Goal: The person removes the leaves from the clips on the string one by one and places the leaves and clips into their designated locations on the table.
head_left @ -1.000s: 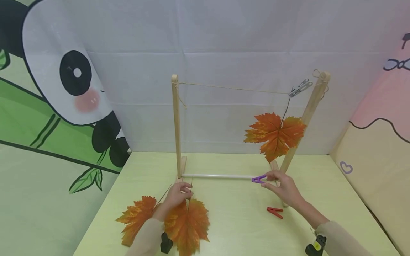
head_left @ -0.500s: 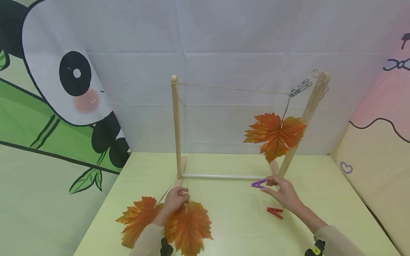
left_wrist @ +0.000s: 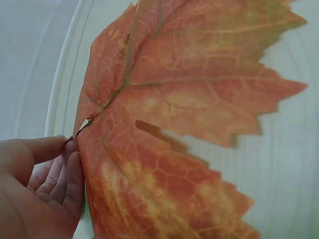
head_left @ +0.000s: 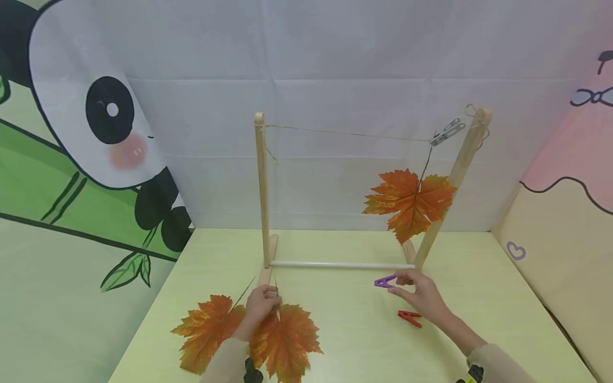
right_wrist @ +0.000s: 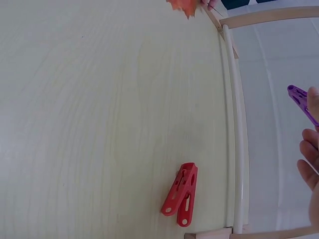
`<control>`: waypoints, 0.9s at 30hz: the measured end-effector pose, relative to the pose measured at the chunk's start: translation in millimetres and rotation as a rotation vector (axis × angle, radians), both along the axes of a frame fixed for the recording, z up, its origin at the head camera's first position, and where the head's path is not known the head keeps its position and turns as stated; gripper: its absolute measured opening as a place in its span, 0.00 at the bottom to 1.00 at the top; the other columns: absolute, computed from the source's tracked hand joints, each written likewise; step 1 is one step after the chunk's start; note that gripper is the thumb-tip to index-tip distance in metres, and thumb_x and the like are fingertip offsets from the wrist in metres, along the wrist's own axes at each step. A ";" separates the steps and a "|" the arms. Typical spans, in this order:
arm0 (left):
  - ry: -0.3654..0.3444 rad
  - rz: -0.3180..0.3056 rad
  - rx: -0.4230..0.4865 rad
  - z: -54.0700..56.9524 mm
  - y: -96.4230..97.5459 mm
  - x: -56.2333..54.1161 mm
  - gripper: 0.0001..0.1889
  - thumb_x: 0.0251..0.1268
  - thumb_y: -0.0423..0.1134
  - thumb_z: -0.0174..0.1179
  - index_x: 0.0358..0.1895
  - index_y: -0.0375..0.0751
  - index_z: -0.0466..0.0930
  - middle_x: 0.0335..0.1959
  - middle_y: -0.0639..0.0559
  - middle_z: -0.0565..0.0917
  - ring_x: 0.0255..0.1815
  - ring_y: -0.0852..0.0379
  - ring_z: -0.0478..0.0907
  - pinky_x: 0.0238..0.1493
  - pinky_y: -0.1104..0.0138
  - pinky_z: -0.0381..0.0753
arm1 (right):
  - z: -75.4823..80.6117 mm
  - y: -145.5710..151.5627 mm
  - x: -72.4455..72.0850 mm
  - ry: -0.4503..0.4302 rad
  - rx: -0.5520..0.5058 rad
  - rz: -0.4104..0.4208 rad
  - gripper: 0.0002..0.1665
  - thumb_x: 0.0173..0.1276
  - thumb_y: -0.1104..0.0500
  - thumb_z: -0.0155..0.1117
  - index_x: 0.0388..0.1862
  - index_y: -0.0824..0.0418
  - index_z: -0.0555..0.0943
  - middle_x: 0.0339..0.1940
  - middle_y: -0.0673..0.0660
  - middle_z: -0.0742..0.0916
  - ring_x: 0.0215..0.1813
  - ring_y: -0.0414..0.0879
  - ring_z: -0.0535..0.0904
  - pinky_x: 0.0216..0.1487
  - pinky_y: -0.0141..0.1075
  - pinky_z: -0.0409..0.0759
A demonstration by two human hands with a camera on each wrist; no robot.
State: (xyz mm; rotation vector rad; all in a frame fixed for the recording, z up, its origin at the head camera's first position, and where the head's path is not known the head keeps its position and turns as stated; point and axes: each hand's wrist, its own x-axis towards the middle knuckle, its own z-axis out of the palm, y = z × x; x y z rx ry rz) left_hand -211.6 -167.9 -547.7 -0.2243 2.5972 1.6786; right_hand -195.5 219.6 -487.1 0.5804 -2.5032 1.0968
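Note:
Between thumb and fingers, my left hand (head_left: pixel 261 308) pinches the thin stem of an orange artificial maple leaf (head_left: pixel 286 340); the leaf spreads below the hand, and its veined surface fills much of the left wrist view (left_wrist: pixel 169 94). My right hand (head_left: pixel 423 294) holds a purple clothespin (head_left: pixel 384 281) by its handle end, its nose pointing left, in front of the rack's lower white rod (head_left: pixel 340 264). On the table, just below the right hand, lies a red clothespin (head_left: pixel 409 318). A second loose leaf (head_left: pixel 206 332) lies left of my left hand, partly covered by the forearm.
A wooden rack with a left post (head_left: pixel 263 191) and a leaning right post (head_left: pixel 455 186) stands at the back. Across its top runs a string (head_left: pixel 345 132). A grey clothespin (head_left: pixel 447 132) on the string holds a hanging maple leaf (head_left: pixel 413 205). Printed cloth walls surround the table.
My left hand has lowered slightly and shifted left with the leaf stem. My right hand has come down a little with the purple clothespin, away from the white rod.

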 end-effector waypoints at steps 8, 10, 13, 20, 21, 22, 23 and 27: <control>0.041 -0.020 0.070 -12.1 1.0 0.9 0.14 0.52 0.27 0.59 0.43 0.24 0.74 0.27 0.41 0.83 0.24 0.56 0.79 0.25 0.65 0.80 | -2.5 -1.5 4.3 -0.052 -0.005 -0.019 0.16 0.46 0.64 0.73 0.36 0.59 0.79 0.28 0.46 0.81 0.33 0.38 0.77 0.37 0.40 0.80; 0.052 -0.010 0.075 -13.1 2.1 1.6 0.14 0.52 0.27 0.59 0.43 0.23 0.74 0.28 0.40 0.83 0.24 0.56 0.79 0.24 0.65 0.80 | -3.2 -1.5 5.3 -0.075 -0.007 -0.024 0.16 0.47 0.63 0.73 0.36 0.60 0.79 0.28 0.48 0.82 0.33 0.38 0.77 0.37 0.41 0.80; 0.062 0.018 0.066 -14.6 3.6 2.7 0.14 0.53 0.28 0.60 0.44 0.24 0.75 0.29 0.40 0.83 0.24 0.56 0.80 0.24 0.66 0.80 | -4.8 -1.3 7.4 -0.110 -0.014 -0.031 0.15 0.47 0.63 0.72 0.36 0.60 0.79 0.28 0.50 0.82 0.33 0.39 0.77 0.37 0.45 0.80; 0.095 0.085 0.021 -18.5 7.0 5.9 0.13 0.54 0.32 0.61 0.43 0.30 0.79 0.33 0.41 0.84 0.29 0.55 0.81 0.28 0.65 0.80 | -11.6 0.2 9.1 -0.152 -0.025 -0.048 0.15 0.48 0.61 0.72 0.36 0.60 0.79 0.27 0.46 0.82 0.33 0.38 0.77 0.38 0.44 0.80; 0.102 0.088 0.018 -19.2 7.2 6.6 0.13 0.54 0.32 0.61 0.43 0.30 0.79 0.34 0.41 0.84 0.29 0.54 0.81 0.29 0.65 0.81 | -12.9 0.4 9.5 -0.152 -0.026 -0.052 0.16 0.47 0.62 0.72 0.36 0.60 0.79 0.27 0.46 0.82 0.32 0.38 0.77 0.38 0.42 0.80; 0.112 0.090 0.012 -19.4 7.5 7.2 0.13 0.54 0.32 0.61 0.43 0.30 0.79 0.34 0.41 0.83 0.30 0.53 0.81 0.30 0.64 0.81 | -14.0 0.4 10.0 -0.146 -0.025 -0.054 0.16 0.47 0.62 0.72 0.36 0.61 0.79 0.27 0.46 0.82 0.32 0.38 0.77 0.37 0.41 0.80; 0.120 0.089 0.003 -19.9 7.5 7.7 0.13 0.54 0.32 0.62 0.43 0.30 0.79 0.35 0.40 0.83 0.31 0.52 0.82 0.31 0.63 0.81 | -15.1 0.6 10.5 -0.142 -0.024 -0.058 0.16 0.47 0.62 0.73 0.36 0.61 0.79 0.27 0.45 0.82 0.32 0.37 0.76 0.37 0.38 0.80; 0.164 0.065 -0.054 -20.7 7.3 9.4 0.14 0.52 0.31 0.63 0.43 0.30 0.79 0.36 0.39 0.83 0.33 0.48 0.82 0.32 0.61 0.81 | -20.7 1.5 12.1 -0.127 -0.025 -0.063 0.16 0.47 0.63 0.73 0.36 0.62 0.79 0.26 0.45 0.82 0.31 0.36 0.76 0.35 0.33 0.79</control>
